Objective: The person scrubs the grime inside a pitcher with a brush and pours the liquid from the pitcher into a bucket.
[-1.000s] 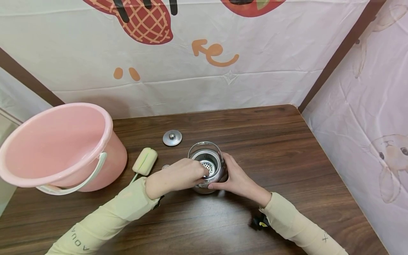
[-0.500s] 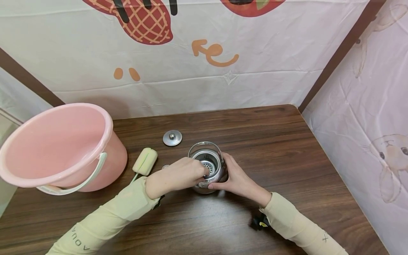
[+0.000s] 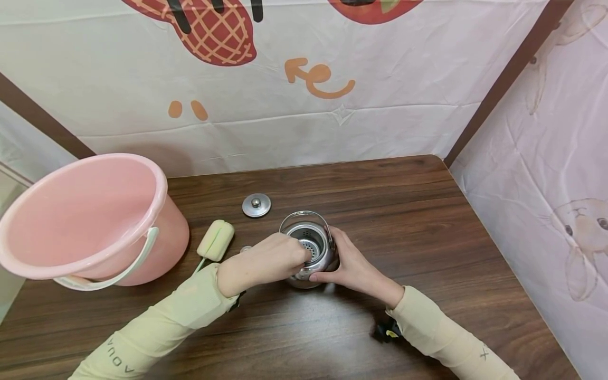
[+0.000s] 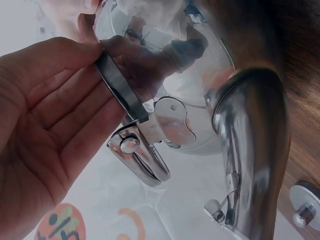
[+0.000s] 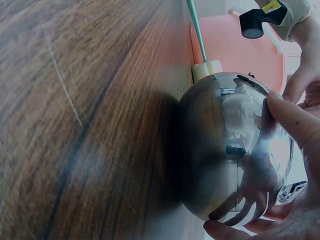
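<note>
A shiny steel teapot [image 3: 304, 279] stands on the wooden table, its hoop handle [image 3: 305, 213] upright over the uncovered mouth. Inside the mouth shows a perforated strainer [image 3: 311, 248]. My left hand [image 3: 273, 258] comes over the teapot from the left and grips the rim of the mouth, fingers curled into the opening. The left wrist view shows the thumb at the end of a dark rim band [image 4: 120, 85], above the spout [image 4: 252, 150]. My right hand [image 3: 358, 266] holds the teapot's rounded side [image 5: 215, 150], thumb and fingers spread around it.
Behind the teapot lies a small round lid [image 3: 256, 205] with a knob. A sponge brush [image 3: 216, 241] with a pale green handle is left of the teapot. Farther left stands a big pink bucket [image 3: 176, 237]. A printed cloth [image 3: 266, 137] hangs behind the wooden table [image 3: 404, 206].
</note>
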`<state>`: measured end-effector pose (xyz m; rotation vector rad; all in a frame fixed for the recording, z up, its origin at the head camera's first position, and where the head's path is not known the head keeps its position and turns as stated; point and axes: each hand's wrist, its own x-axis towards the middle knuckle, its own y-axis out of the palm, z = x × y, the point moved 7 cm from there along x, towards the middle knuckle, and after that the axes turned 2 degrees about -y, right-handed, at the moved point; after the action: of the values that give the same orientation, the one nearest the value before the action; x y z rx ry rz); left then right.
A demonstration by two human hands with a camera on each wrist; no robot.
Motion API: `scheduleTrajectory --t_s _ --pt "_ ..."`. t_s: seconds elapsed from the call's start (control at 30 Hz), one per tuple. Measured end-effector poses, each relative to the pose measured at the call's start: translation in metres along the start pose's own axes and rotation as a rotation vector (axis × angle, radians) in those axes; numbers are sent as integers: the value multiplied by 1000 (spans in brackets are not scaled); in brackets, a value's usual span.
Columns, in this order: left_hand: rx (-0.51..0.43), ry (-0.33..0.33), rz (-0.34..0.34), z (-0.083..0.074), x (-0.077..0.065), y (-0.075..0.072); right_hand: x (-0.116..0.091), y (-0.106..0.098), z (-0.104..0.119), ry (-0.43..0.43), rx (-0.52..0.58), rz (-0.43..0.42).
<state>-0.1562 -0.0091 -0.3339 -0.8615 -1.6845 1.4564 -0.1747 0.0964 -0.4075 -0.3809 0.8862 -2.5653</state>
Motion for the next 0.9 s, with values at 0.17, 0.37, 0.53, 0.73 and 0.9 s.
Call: scheduleTrajectory --t_s 0.17,0.37,0.53,0.73,0.9 --pt "15 14 -30 0 0 -1 0 0 0 -3 -6 -3" --pt "34 28 -63 -1 -1 -2 0 0 0 -4 -10 -4" --pt "70 45 -72 -3 -2 -5 0 0 0 -2 -9 -2" --pt "109 56 -89 -6 -2 -9 -1 0 0 3 -6 1" --pt "119 57 -104 -7 -3 -13 -1 0 0 10 -16 4"
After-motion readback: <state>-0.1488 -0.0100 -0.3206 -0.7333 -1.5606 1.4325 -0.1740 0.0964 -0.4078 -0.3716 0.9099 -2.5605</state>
